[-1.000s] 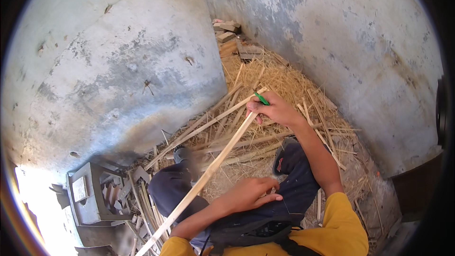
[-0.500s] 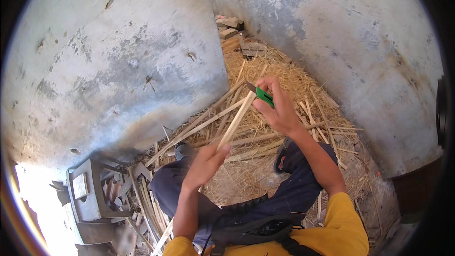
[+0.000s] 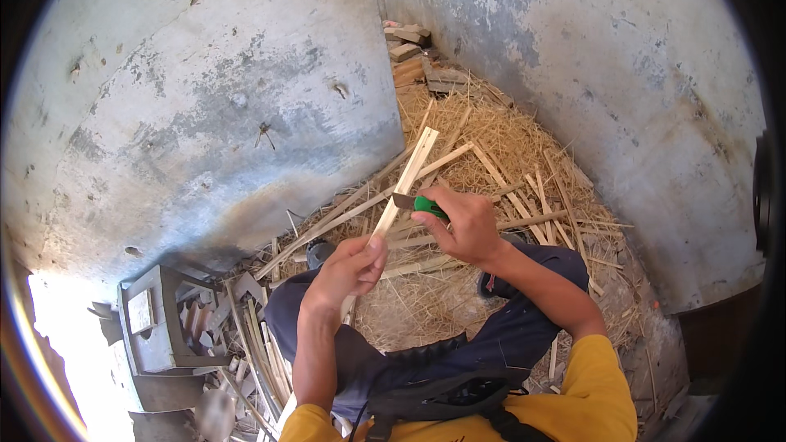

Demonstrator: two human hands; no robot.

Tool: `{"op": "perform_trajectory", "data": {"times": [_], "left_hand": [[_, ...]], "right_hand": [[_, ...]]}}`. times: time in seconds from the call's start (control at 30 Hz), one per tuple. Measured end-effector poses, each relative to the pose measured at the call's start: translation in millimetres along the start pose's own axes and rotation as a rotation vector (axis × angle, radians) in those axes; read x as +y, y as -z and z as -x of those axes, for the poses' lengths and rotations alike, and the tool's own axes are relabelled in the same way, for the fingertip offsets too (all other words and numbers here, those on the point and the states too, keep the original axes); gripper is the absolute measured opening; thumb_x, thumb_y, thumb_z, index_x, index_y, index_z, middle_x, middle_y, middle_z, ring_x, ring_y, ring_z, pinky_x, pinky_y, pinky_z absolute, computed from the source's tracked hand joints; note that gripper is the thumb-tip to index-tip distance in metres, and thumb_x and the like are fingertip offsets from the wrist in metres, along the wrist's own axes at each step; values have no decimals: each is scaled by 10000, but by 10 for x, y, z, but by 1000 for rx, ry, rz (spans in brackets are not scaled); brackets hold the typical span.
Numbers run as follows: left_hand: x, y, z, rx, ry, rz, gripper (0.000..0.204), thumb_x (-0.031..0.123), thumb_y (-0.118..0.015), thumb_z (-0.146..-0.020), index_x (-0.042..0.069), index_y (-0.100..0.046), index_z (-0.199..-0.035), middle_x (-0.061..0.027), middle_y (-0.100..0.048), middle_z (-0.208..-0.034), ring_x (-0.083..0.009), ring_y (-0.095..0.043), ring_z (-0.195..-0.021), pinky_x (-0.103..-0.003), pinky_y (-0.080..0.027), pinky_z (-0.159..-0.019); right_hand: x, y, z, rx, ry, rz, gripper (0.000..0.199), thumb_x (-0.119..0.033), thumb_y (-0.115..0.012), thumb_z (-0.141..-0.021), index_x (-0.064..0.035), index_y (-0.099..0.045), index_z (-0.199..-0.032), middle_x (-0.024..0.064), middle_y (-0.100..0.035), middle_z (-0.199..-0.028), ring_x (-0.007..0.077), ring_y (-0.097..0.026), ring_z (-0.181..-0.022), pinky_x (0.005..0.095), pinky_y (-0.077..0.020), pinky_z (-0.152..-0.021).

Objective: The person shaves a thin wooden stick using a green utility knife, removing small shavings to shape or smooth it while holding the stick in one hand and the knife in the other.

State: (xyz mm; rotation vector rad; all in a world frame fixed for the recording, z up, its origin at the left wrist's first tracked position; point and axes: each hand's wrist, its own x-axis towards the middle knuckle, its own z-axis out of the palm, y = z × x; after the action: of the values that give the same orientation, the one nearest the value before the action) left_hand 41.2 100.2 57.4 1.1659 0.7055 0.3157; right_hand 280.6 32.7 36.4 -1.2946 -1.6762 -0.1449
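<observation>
A pale wooden strip (image 3: pixel 417 155) slants up and away from my left hand (image 3: pixel 354 268), whose fingers are wrapped round its lower end. My right hand (image 3: pixel 467 225) grips a knife with a green handle (image 3: pixel 429 207). The dark blade (image 3: pixel 403 200) lies against the strip, a short way above my left fingers. The strip's far end stands free above the heap of shavings. Part of the handle is hidden inside my right fist.
Thin shavings (image 3: pixel 508 135) and loose wooden strips (image 3: pixel 557 205) cover the floor ahead. Worn walls (image 3: pixel 246 98) meet at a corner, with bricks (image 3: pixel 407 51) at its foot. A grey metal frame (image 3: pixel 155 331) stands at left beside more strips. My bent legs flank the work.
My right hand has drawn the knife down along the strip, from near its far end toward my left hand. My left hand still holds the strip's lower end.
</observation>
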Motion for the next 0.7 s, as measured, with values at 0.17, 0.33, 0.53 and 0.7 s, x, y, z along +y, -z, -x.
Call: {"op": "perform_trajectory", "data": {"times": [0.17, 0.33, 0.53, 0.7], "left_hand": [[2, 27, -3, -63, -19, 35, 446, 432, -476, -1144, 111, -521, -838, 61, -368, -647, -35, -254, -485, -243, -180, -428], [34, 15, 12, -104, -7, 49, 460, 437, -475, -1142, 121, -493, -808, 56, -373, -642, -33, -258, -475, -238, -185, -417], [24, 41, -8, -125, 36, 22, 503, 554, -541, -1095, 164, -489, -783, 84, -386, -669, -34, -309, -532, -238, -191, -476], [-45, 65, -11, -83, 19, -17, 500, 546, -542, -1098, 167, -488, -777, 87, -369, -632, -36, -307, -517, -245, -195, -473]], "right_hand": [[-52, -14, 1, -8, -23, -20, 270, -289, -764, -976, -27, -718, -1015, 105, -728, -822, 271, -708, -645, 373, -524, -564], [-72, 21, -44, 35, 5, 6, 273, -323, -765, -967, -53, -740, -999, 77, -747, -854, 261, -713, -655, 368, -532, -562], [98, 50, -74, 48, 6, 73, 266, -321, -769, -964, -57, -750, -993, 75, -761, -850, 247, -724, -650, 349, -538, -560], [202, 139, -203, 62, -29, 100, 278, -337, -752, -982, -59, -760, -988, 64, -758, -812, 227, -721, -631, 339, -530, -546]]}}
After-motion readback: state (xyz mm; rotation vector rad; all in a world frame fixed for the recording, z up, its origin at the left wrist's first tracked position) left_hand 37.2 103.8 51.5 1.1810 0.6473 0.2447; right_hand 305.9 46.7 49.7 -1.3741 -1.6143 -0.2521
